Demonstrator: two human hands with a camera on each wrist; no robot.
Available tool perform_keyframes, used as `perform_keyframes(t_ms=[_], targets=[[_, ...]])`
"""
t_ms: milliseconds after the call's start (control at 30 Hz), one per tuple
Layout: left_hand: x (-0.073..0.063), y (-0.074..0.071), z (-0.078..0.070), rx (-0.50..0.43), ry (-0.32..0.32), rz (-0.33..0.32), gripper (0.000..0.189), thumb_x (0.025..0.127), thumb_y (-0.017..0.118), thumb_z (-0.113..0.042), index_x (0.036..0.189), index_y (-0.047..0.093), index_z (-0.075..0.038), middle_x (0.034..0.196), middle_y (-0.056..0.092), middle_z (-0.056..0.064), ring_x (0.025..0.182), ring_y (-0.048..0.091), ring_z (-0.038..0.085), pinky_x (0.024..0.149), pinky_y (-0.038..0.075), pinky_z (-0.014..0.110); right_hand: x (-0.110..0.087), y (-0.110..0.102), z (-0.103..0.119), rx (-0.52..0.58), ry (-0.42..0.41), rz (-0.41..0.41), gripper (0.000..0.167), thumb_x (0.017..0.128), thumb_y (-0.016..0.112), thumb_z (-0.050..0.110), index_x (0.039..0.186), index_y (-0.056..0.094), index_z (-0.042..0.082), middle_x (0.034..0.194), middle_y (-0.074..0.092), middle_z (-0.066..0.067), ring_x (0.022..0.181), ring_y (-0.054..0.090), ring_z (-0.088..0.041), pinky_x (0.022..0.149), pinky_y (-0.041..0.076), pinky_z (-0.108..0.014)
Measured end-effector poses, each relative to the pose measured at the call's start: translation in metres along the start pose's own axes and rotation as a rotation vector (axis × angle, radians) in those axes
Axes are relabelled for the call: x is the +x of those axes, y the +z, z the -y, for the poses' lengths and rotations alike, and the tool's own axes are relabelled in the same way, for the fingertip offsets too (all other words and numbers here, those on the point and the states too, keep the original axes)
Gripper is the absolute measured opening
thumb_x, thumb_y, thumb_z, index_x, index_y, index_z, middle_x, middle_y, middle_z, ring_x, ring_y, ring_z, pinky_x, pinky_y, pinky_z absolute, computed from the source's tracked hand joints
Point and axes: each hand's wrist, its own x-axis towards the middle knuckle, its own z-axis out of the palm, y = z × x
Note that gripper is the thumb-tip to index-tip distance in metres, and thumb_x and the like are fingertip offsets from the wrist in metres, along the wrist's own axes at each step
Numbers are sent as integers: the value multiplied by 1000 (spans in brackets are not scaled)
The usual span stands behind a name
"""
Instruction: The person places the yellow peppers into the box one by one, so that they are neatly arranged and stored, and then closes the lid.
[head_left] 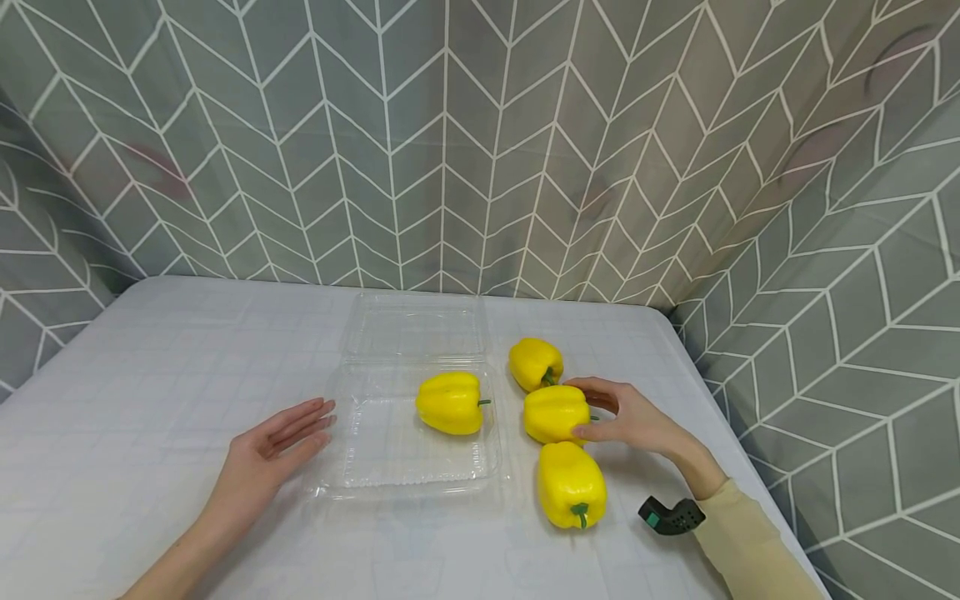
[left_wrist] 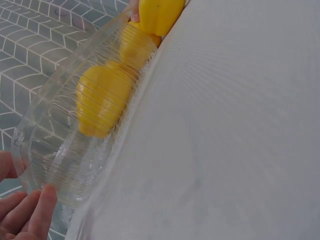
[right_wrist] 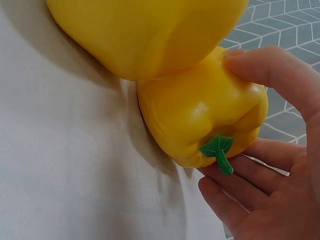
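My right hand (head_left: 637, 418) holds the middle yellow bell pepper (head_left: 553, 414) of a column of three on the table, thumb on one side and fingers on the other. In the right wrist view, the green stem (right_wrist: 218, 150) of this pepper points toward the palm. My left hand (head_left: 266, 450) has loosely extended fingers, with the fingertips right at the left rim of a clear plastic clamshell container (head_left: 382, 450). The container lies with its lid (head_left: 416, 329) folded back. Inside its base, toward the right, lies another yellow bell pepper (head_left: 450, 403).
One yellow pepper (head_left: 535, 363) lies behind the held one, and another pepper (head_left: 572, 485) lies in front, both close against it. A white cloth covers the table (head_left: 165, 358). A patterned grey curtain (head_left: 465, 150) hangs along the back and sides. A black device (head_left: 671, 517) is at my right wrist.
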Motion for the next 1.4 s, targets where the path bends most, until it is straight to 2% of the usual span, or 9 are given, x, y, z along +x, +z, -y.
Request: perform_keyframes(t_ms=[767,1167,1400], targets=[[0,0,0,-14,-4,0,53,96,68,-15,144,50,-1,136,65,-2,117,64,2,90,52,12,0,0,-4,-1,-29,-9,63,88,76,26,143,51,6,144,54,-15,134,48,-41,112,37,-62],[0,0,2,-21,13,0,52,96,68,-13,144,50,-1,136,65,-1,118,64,3,91,52,13,-1,-2,-1,0,-55,-36,62,89,75,24,142,51,4,143,55,-15,133,49,-41,111,36,-63],[0,0,2,-21,11,-1,52,96,68,-13,144,50,-1,136,65,-2,118,64,3,91,52,13,-2,-2,2,14,-40,-56,62,89,75,23,143,51,6,144,54,-13,134,49,-39,112,37,-62]])
